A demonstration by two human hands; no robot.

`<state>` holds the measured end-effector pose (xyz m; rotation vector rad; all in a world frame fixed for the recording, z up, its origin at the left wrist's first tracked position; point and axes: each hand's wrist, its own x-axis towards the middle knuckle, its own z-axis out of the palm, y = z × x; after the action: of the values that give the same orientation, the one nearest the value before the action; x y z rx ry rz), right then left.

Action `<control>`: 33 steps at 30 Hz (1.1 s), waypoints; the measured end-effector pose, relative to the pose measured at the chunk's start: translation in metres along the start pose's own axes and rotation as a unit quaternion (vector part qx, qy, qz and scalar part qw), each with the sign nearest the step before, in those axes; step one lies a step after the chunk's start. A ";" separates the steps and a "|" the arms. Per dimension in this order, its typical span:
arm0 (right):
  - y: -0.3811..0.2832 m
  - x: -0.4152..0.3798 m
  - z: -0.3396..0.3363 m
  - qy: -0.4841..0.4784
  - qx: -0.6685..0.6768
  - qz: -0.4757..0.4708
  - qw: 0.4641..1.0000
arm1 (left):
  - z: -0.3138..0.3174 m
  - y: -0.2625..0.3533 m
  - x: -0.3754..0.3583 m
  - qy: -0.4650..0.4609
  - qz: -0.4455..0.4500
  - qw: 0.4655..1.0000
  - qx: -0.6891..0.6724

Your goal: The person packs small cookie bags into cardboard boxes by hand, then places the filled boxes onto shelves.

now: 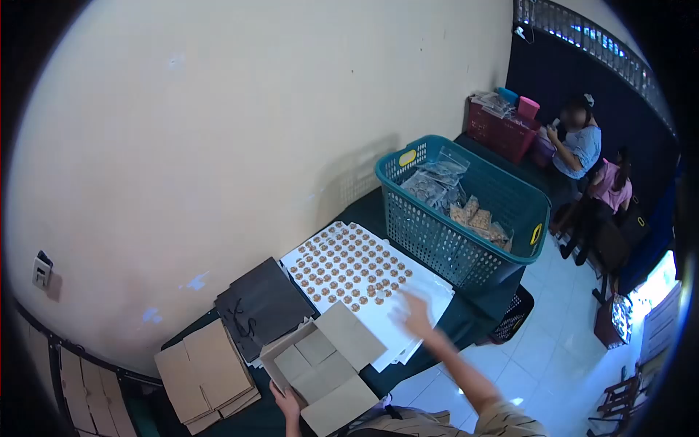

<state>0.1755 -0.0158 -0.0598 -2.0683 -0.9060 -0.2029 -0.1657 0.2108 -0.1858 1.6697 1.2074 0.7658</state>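
My left hand grips the near left side of an open cardboard box, whose flaps are spread and whose inside shows bare. The box tilts in front of me at the table's near edge. My right hand, smeared by motion, is over the lower right part of a white sheet. Rows of small round brown stickers cover the sheet's upper left part. Whether the right fingers hold anything cannot be made out.
A green plastic basket with bagged goods stands at the back right. Left of the sheet lie black paper bags and flattened cardboard boxes. A dark crate is below the table. Two people are near a red crate.
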 end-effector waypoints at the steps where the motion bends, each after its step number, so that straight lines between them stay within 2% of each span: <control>1: -0.009 0.031 -0.049 0.074 -0.140 -0.013 0.987 | 0.000 0.000 -0.002 0.000 -0.004 1.000 0.008; 2: -0.006 0.059 -0.088 0.149 -0.239 -0.036 0.959 | 0.001 0.001 -0.004 -0.005 -0.006 1.000 0.011; 3: -0.011 0.082 -0.122 0.171 -0.249 0.020 0.953 | 0.003 0.005 -0.005 -0.005 -0.009 1.000 -0.020; 5: 0.014 0.110 -0.156 0.237 -0.395 -0.004 0.888 | 0.012 0.007 -0.006 -0.007 -0.012 0.998 -0.054; 6: 0.019 0.117 -0.161 0.237 -0.397 -0.003 0.887 | 0.015 0.011 -0.008 -0.009 -0.016 0.997 -0.073; 8: 0.029 0.123 -0.163 0.027 -0.396 0.206 0.895 | 0.021 0.019 -0.016 -0.013 -0.032 0.996 -0.084; 9: 0.036 0.122 -0.159 0.028 -0.395 0.208 0.894 | 0.027 0.018 -0.017 -0.014 -0.030 0.996 -0.083; 11: 0.051 0.114 -0.154 0.105 -0.429 0.088 0.893 | 0.039 0.003 -0.023 0.019 -0.012 0.995 -0.096; 13: 0.047 0.113 -0.155 0.108 -0.423 0.091 0.895 | 0.037 0.006 -0.022 0.003 -0.034 0.992 -0.123; 15: 0.045 0.113 -0.155 0.110 -0.408 0.079 0.903 | 0.027 0.016 -0.024 -0.015 -0.048 0.997 -0.052; 16: 0.042 0.114 -0.158 0.079 -0.405 0.100 0.905 | 0.023 0.016 -0.021 -0.024 -0.068 0.997 -0.032; 17: 0.039 0.114 -0.160 0.081 -0.409 0.101 0.904 | 0.019 -0.018 -0.013 -0.046 -0.006 0.998 -0.045; 18: 0.037 0.116 -0.164 0.049 -0.388 0.122 0.912 | 0.012 -0.029 -0.006 -0.075 -0.009 0.997 -0.014; 20: 0.033 0.123 -0.177 -0.023 -0.322 0.182 0.929 | 0.007 -0.021 0.006 -0.107 -0.004 0.994 0.013; 21: 0.044 0.130 -0.183 -0.016 -0.325 0.182 0.928 | 0.002 0.000 0.009 -0.111 -0.051 0.992 0.015; 22: 0.060 0.138 -0.190 -0.056 -0.256 0.186 0.947 | 0.002 0.014 0.014 -0.116 -0.098 0.988 0.017; 23: 0.076 0.148 -0.195 -0.097 -0.186 0.188 0.959 | 0.004 0.013 0.022 -0.047 0.066 0.991 0.105; 24: 0.083 0.161 -0.201 -0.148 -0.190 0.201 0.950 | 0.011 0.022 0.027 -0.015 0.046 0.990 0.134; 25: 0.094 0.176 -0.203 -0.147 -0.195 0.200 0.949 | 0.018 0.043 0.031 0.018 0.024 0.986 0.163; 27: 0.121 0.208 -0.201 -0.232 -0.123 0.173 0.949 | 0.025 0.102 0.037 0.024 0.054 0.984 0.169; 28: 0.136 0.225 -0.193 -0.224 -0.180 0.155 0.945 | 0.032 0.124 0.040 0.033 0.087 0.979 0.180; 29: 0.161 0.236 -0.181 -0.225 -0.182 0.151 0.945 | 0.042 0.129 0.043 0.037 0.086 0.980 0.176; 30: 0.191 0.242 -0.168 -0.239 -0.245 0.134 0.930 | 0.052 0.132 0.047 0.015 0.073 0.990 0.116; 31: 0.192 0.248 -0.159 -0.253 -0.306 0.117 0.910 | 0.061 0.133 0.050 -0.007 0.061 0.997 0.056; 32: 0.194 0.250 -0.153 -0.314 -0.370 0.139 0.864 | 0.069 0.120 0.053 0.012 0.144 0.986 0.080; 33: 0.193 0.250 -0.146 -0.317 -0.367 0.134 0.864 | 0.075 0.117 0.054 0.017 0.141 0.986 0.083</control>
<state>0.5110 -0.0670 0.0183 -3.0463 -0.9898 0.3733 -0.0390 0.2254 -0.1095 2.0013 1.0953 0.8870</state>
